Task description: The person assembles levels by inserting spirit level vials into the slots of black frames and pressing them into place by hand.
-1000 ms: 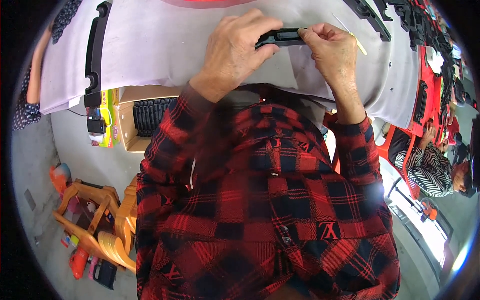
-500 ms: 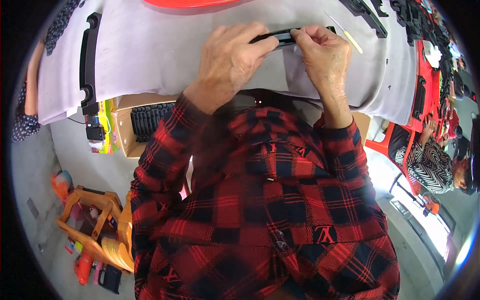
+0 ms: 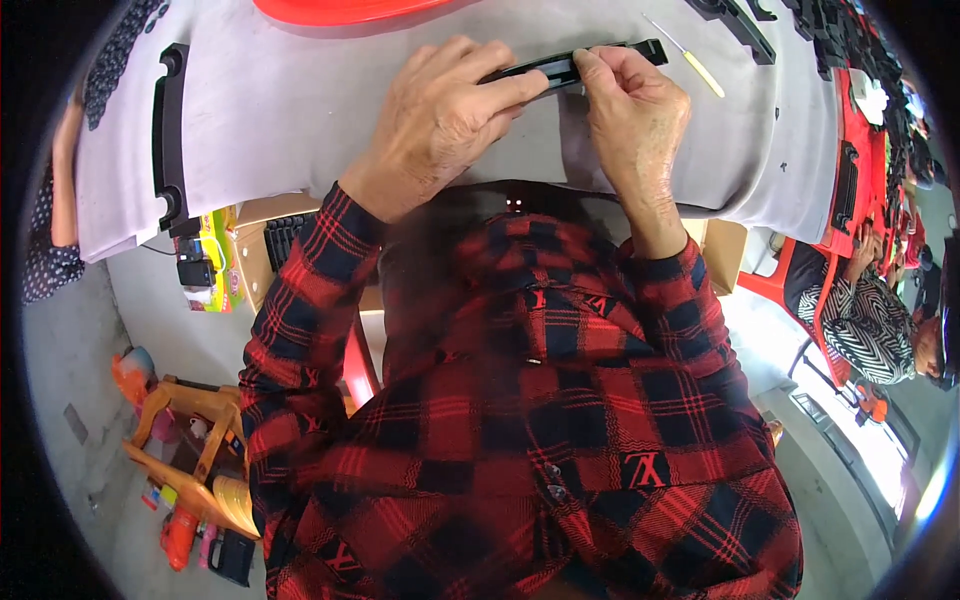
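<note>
"What do you have there?"

"A long, narrow black strip (image 3: pixel 558 72) with a channel along it. I have it over the cloth-covered tabletop (image 3: pixel 270 110), in from the near edge, slanted so that its right end points a little farther away from me. Whether it touches the cloth, I can't tell."

"How are you gripping it?"

"With 2 hands. My left hand (image 3: pixel 440 118) is curled around the left part, with 1 finger laid along the side nearest me. My right hand (image 3: pixel 640 112) pinches it between thumb and finger, right of the middle, and the strip's right end sticks out past my knuckles."

"What lies close by?"

"A thin tool with a pale yellow handle (image 3: pixel 705 75), just right of that end. Toward the far right corner lie black pieces (image 3: pixel 740 32). Across from me is a red container (image 3: pixel 345 10), only partly in view. Toward the left edge lies a notched black bar (image 3: pixel 168 135)."

"And off the tabletop?"

"Below the near edge, on my left, a cardboard box (image 3: pixel 250 265) holds black parts (image 3: pixel 283 240). A co-worker's arm (image 3: pixel 66 170) is at the left edge. Well past the right edge is a person in a zigzag-patterned top (image 3: pixel 865 330)."
</note>
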`<control>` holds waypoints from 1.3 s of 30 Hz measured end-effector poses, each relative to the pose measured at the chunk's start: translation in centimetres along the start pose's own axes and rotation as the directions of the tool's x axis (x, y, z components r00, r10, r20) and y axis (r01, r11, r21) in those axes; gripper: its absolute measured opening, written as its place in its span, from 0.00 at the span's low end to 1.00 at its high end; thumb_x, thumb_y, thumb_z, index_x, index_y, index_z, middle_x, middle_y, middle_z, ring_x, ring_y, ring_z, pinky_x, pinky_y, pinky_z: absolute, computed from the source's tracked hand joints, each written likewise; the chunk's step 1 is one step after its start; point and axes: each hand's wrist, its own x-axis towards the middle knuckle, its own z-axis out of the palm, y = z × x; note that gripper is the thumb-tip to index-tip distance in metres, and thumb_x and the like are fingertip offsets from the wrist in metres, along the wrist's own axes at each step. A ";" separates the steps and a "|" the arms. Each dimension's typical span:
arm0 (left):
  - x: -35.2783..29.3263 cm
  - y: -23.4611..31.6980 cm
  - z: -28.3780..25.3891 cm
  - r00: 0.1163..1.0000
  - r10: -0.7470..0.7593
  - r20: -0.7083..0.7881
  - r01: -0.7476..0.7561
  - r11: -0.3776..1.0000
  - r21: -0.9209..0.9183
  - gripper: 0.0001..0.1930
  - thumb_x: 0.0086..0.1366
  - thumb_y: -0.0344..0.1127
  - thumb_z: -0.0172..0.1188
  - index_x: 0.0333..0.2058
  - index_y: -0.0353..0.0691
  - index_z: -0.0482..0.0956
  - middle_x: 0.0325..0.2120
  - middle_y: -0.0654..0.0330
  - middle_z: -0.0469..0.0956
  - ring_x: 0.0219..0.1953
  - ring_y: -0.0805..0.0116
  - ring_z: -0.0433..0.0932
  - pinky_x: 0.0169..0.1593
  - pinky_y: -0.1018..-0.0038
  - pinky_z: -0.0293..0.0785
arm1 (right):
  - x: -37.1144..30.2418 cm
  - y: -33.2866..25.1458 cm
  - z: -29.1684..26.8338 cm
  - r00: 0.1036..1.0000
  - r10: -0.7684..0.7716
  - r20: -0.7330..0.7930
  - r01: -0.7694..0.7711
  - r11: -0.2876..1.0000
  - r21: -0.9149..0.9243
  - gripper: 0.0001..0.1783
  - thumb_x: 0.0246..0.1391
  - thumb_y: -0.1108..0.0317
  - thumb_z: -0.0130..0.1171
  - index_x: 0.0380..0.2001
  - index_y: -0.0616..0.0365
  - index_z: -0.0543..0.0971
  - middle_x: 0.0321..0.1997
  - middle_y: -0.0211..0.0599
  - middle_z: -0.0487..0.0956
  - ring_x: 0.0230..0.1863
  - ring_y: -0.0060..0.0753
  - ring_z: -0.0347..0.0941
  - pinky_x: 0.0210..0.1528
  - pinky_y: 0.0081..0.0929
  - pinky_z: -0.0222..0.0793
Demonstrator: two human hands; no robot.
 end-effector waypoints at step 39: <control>1.4 1.0 -0.1 0.990 -0.096 0.104 0.102 0.994 -0.049 0.20 0.57 0.28 0.67 0.51 0.45 0.83 0.40 0.60 0.76 0.43 0.57 0.76 0.47 0.63 0.71 | -1.2 0.9 -2.5 0.836 -0.390 0.386 0.527 0.768 -0.365 0.22 0.57 0.65 0.59 0.56 0.42 0.75 0.19 0.43 0.80 0.24 0.54 0.79 0.27 0.50 0.74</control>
